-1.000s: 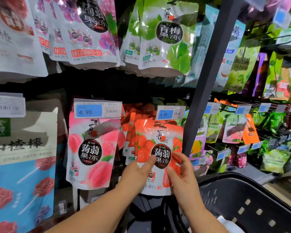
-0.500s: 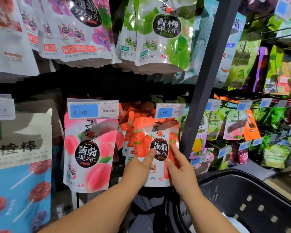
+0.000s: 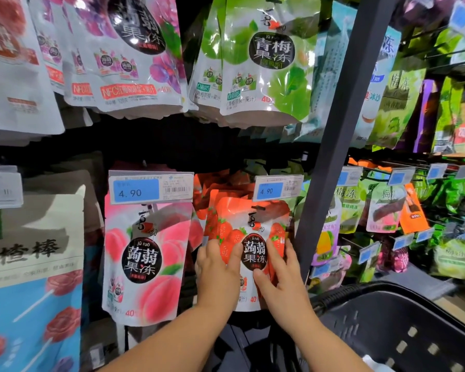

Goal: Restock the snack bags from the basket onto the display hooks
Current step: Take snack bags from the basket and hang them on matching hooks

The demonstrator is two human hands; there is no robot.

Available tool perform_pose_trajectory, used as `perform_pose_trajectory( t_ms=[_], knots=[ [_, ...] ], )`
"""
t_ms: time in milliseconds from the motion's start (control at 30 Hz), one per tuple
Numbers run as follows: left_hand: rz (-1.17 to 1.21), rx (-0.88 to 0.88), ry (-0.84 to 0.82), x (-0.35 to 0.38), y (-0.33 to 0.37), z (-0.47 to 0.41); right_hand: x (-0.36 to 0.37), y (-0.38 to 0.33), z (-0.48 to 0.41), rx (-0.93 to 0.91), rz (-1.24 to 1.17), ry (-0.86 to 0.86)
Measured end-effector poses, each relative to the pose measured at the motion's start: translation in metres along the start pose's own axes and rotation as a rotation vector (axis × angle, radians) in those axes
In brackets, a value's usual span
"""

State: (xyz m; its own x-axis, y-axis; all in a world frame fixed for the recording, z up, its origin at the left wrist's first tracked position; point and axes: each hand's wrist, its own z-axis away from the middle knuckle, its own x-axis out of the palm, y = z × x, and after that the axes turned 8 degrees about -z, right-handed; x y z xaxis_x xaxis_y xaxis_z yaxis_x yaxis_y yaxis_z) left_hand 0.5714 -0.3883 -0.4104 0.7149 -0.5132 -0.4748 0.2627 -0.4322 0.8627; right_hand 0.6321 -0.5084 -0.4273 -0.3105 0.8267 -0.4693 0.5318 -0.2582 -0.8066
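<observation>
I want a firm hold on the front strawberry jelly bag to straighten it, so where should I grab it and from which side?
Probably pinch the strawberry bag at its lower left edge, coming from the front-left. It hangs flat facing you; the price tag covers its top, the dark post crowds its right edge, and there is room between it and the peach bag on the left.

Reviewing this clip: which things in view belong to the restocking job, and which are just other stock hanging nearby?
In the job: strawberry bag; left hand, gripping its left edge; right hand, flat on its front; basket.

Just there: peach bag; plum bags; grape bags; grey post.
</observation>
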Motion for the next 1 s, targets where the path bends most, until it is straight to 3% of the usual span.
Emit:
perform_pose_trajectory(
  t_ms=[200,667,1000],
  knots=[
    [0.011,-0.05,-0.049,0.01,-0.002,-0.011,-0.001,0.002,-0.011,0.074,0.031,-0.124],
    [0.007,-0.214,-0.001,0.023,0.002,-0.053,0.016,0.003,-0.055,0.166,0.107,-0.158],
    [0.035,-0.167,0.019,0.02,-0.001,-0.036,0.012,-0.002,-0.041,0.198,0.069,-0.165]
  ],
)
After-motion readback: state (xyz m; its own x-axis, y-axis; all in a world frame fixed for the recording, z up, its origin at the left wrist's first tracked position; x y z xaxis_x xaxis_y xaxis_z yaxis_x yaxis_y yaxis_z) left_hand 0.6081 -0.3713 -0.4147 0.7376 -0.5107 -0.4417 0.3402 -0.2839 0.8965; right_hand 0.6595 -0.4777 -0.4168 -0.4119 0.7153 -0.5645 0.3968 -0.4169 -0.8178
